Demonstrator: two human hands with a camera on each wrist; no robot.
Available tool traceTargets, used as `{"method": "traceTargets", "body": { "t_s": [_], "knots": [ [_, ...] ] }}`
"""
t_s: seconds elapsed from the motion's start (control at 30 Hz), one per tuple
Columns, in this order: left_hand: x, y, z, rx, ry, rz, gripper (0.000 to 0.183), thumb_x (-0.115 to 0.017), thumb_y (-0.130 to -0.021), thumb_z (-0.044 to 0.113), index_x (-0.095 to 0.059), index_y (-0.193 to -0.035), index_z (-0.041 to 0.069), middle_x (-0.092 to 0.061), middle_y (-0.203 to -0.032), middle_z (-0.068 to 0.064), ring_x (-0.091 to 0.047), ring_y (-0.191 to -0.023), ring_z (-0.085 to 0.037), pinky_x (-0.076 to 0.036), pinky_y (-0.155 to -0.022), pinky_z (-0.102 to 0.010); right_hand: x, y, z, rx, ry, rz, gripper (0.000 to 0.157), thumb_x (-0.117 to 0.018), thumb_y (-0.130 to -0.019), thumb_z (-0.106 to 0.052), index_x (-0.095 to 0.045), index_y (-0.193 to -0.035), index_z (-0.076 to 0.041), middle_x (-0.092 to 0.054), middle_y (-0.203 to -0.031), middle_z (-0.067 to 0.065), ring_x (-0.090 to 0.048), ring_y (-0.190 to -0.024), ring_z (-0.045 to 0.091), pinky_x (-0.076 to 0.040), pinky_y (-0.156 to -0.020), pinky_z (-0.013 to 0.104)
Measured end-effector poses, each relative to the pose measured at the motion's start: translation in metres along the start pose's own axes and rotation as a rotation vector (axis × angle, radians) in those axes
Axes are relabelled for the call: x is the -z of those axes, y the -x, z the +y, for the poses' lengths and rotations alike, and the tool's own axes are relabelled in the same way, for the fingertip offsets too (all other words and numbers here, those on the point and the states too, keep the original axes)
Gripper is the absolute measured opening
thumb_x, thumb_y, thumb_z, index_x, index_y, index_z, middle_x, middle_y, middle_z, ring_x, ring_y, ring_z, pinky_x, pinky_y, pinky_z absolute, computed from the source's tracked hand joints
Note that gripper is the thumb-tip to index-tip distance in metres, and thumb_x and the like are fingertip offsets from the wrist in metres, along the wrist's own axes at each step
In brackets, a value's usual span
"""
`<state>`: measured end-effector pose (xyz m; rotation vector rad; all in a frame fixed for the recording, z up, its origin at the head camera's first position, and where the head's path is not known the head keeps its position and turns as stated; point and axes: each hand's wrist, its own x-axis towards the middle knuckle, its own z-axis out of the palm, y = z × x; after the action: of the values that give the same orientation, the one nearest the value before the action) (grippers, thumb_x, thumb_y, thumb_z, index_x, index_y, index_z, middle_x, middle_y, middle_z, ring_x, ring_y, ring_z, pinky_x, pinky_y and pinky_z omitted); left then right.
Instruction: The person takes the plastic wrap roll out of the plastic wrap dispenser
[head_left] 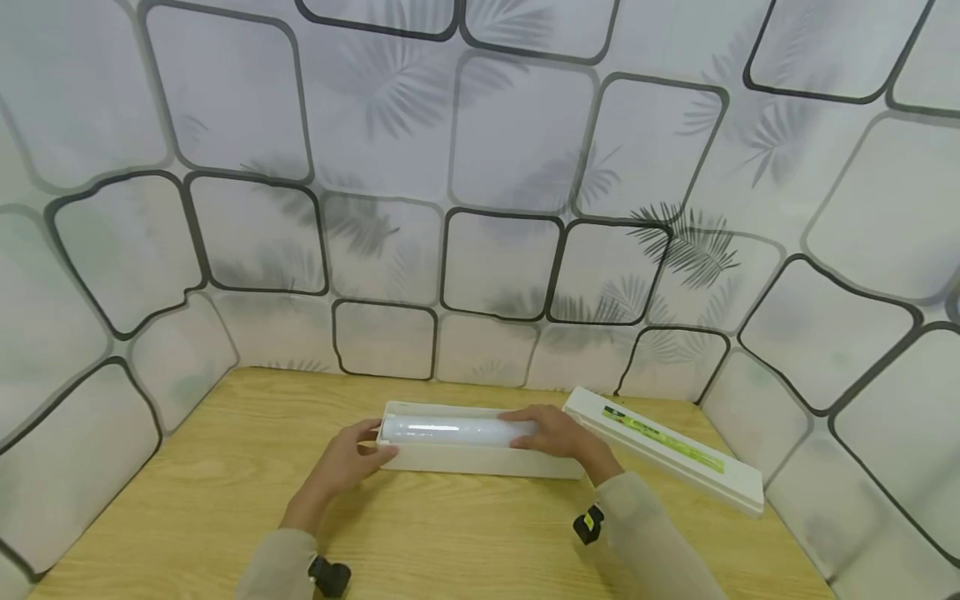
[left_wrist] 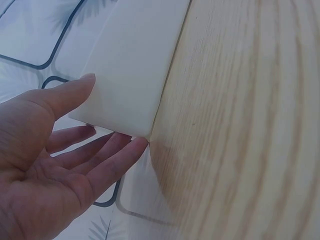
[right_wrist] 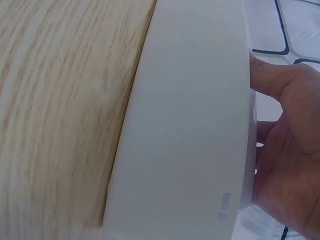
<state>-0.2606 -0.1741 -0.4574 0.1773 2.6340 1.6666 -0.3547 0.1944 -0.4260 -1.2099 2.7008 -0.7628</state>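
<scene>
A long white box (head_left: 480, 460) lies lidless on the wooden table, its long side toward me. Inside it rests a shiny, translucent roll of cling film (head_left: 442, 429). My left hand (head_left: 348, 458) holds the box's left end, thumb at the front corner and fingers around the end face. In the left wrist view that thumb (left_wrist: 75, 95) lies at the edge of the box's side. My right hand (head_left: 555, 433) reaches over the box's right part and grips the roll. In the right wrist view the box wall (right_wrist: 185, 120) partly hides the right fingers.
A long white lid (head_left: 667, 450) with a green label lies at a slant on the right, its far end close behind the box. Wood-grain tabletop (head_left: 420, 542) extends in front. Patterned cloth walls (head_left: 495, 258) enclose the back and both sides.
</scene>
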Motion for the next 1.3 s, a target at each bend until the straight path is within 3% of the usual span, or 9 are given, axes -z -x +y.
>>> {"method": "traceTargets", "body": {
  "t_s": [0.2,0.4,0.97,1.2,1.3],
  "knots": [
    [0.000,0.001,-0.001,0.005,0.007,0.001,0.065,-0.073,-0.098,0.022,-0.047,-0.150,-0.005,-0.056,-0.143,-0.035,-0.067,-0.117,-0.045,-0.065,-0.085,-0.043,0.000,0.004,-0.006,0.015,0.142,0.059,0.049,-0.073,-0.095,-0.032,-0.066,-0.139,-0.012,-0.070,-0.132,0.017,-0.068,-0.115,0.036,-0.057,-0.092,0.048],
    [0.000,0.001,0.000,0.005,0.005,0.001,0.066,-0.074,-0.097,0.023,-0.046,-0.150,-0.006,-0.056,-0.142,-0.034,-0.068,-0.116,-0.043,-0.065,-0.085,-0.042,0.003,0.005,-0.008,0.022,0.182,0.095,0.047,-0.073,-0.096,-0.033,-0.067,-0.139,-0.014,-0.073,-0.127,0.015,-0.069,-0.110,0.033,-0.058,-0.088,0.045],
    [0.001,0.002,0.001,0.025,0.007,-0.010,0.068,-0.073,-0.098,0.025,-0.044,-0.151,-0.006,-0.056,-0.143,-0.034,-0.067,-0.118,-0.043,-0.064,-0.086,-0.042,0.024,0.012,-0.015,0.176,0.114,0.147,0.047,-0.073,-0.095,-0.021,-0.065,-0.138,-0.002,-0.074,-0.125,0.015,-0.072,-0.104,0.030,-0.060,-0.088,0.045],
    [-0.001,0.000,0.002,0.023,-0.006,-0.012,0.069,-0.073,-0.098,0.027,-0.044,-0.152,-0.005,-0.056,-0.142,-0.034,-0.066,-0.119,-0.044,-0.064,-0.087,-0.044,0.033,0.028,-0.017,0.156,0.112,0.191,0.046,-0.073,-0.094,-0.025,-0.068,-0.137,-0.007,-0.076,-0.113,0.011,-0.067,-0.093,0.021,-0.055,-0.075,0.031],
    [0.000,0.000,0.001,0.024,-0.022,-0.012,0.068,-0.072,-0.098,0.027,-0.043,-0.152,-0.004,-0.057,-0.142,-0.034,-0.065,-0.120,-0.045,-0.064,-0.088,-0.045,0.036,0.034,-0.017,0.155,0.100,0.193,0.046,-0.072,-0.095,-0.027,-0.067,-0.137,-0.009,-0.076,-0.110,0.008,-0.065,-0.091,0.019,-0.054,-0.073,0.032]
  ]
}}
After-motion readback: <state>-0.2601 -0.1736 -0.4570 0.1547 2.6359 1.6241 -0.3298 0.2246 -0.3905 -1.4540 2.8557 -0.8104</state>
